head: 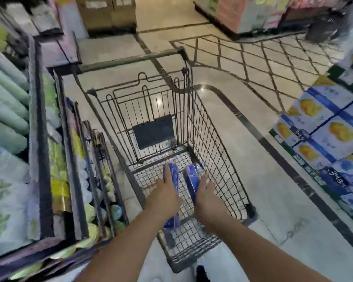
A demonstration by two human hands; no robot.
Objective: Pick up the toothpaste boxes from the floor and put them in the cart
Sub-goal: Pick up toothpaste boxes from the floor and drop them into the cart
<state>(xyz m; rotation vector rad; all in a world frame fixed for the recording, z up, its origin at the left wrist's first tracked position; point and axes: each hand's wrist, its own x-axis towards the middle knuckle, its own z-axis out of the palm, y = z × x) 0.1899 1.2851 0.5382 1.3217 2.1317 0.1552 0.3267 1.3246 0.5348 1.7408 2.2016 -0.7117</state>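
A wire shopping cart (pixel 212 139) stands in the aisle below me. Both my arms reach down into its basket. My left hand (pixel 165 192) grips a long blue toothpaste box (pixel 173 174) that runs lengthwise under the palm, with its near end showing below the wrist. My right hand (pixel 207 197) holds a second blue toothpaste box (pixel 192 180), tilted beside the first. Both boxes are low inside the basket, close to its wire floor. Whether they touch the floor of the basket I cannot tell.
Shelves (pixel 37 139) packed with green and white packs run close along the cart's left side. Stacked blue and white cartons (pixel 324 129) stand at the right. Pale tiled floor (pixel 263 190) with dark inlay lines lies to the right of the cart. Cardboard boxes (pixel 106 13) stand at the far end.
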